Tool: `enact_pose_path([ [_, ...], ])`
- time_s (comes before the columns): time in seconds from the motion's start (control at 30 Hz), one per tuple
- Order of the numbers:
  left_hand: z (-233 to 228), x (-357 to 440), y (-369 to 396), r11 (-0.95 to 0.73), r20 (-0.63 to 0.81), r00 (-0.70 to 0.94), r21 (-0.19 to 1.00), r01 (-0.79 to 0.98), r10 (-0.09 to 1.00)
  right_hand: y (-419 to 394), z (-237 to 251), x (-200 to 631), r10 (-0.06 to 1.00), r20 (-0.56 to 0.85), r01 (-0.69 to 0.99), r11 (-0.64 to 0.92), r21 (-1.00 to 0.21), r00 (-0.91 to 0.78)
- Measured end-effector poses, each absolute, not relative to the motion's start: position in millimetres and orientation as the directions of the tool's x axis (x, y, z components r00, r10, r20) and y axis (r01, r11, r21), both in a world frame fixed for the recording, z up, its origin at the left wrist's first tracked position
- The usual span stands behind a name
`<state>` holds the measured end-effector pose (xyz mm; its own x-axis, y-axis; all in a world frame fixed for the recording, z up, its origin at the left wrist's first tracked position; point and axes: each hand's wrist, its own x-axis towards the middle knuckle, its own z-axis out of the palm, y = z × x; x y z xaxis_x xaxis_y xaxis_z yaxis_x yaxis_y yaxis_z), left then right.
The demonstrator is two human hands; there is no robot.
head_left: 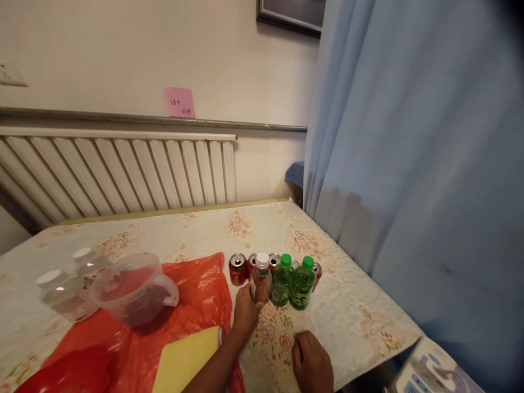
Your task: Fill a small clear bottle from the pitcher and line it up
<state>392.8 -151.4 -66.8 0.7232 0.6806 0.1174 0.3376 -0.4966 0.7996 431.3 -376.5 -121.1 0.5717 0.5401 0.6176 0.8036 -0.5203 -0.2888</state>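
My left hand [246, 310] grips a small clear bottle with a white cap [261, 275], standing on the floral tablecloth [196, 229]. To its right stand two green bottles with green caps [292, 281]. Behind them is a row of red drink cans [238, 268], some partly hidden by the bottles. My right hand [311, 362] rests on the cloth near the front edge, fingers curled, holding nothing.
A clear plastic jug [133, 289] lies on a red plastic bag [192, 305], with clear white-capped bottles [65, 289] at the left. A yellow sheet [186, 357] sits at the front. A radiator [114, 172] lines the wall; a blue curtain [409, 164] hangs at right.
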Motion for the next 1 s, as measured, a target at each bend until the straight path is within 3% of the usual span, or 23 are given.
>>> enact_pose_path([
  [0.37, -66.6, 375.9, -155.2, -0.468, 0.063, 0.715, 0.795, 0.386, 0.696, -377.7, -122.5, 432.3, 0.55, 0.624, 0.809, -0.531, -0.252, 0.555],
  [0.73, -51.1, 278.1, -192.3, -0.381, -0.034, 0.776, 0.857, 0.347, 0.63, -380.1, -126.2, 432.0, 0.582, 0.589, 0.803, -0.555, -0.216, 0.561],
  [0.9, -55.2, 222.6, -180.6, -0.466, 0.128, 0.754, 0.847, 0.255, 0.645, -379.5, -125.7, 431.5, 0.579, 0.583, 0.794, -0.571, -0.209, 0.57],
  [1.0, -81.7, 193.5, -159.8, -0.668, 0.348, 0.675, 0.685, 0.29, 0.65, -378.8, -124.4, 431.1, 0.58, 0.579, 0.79, -0.579, -0.201, 0.573],
])
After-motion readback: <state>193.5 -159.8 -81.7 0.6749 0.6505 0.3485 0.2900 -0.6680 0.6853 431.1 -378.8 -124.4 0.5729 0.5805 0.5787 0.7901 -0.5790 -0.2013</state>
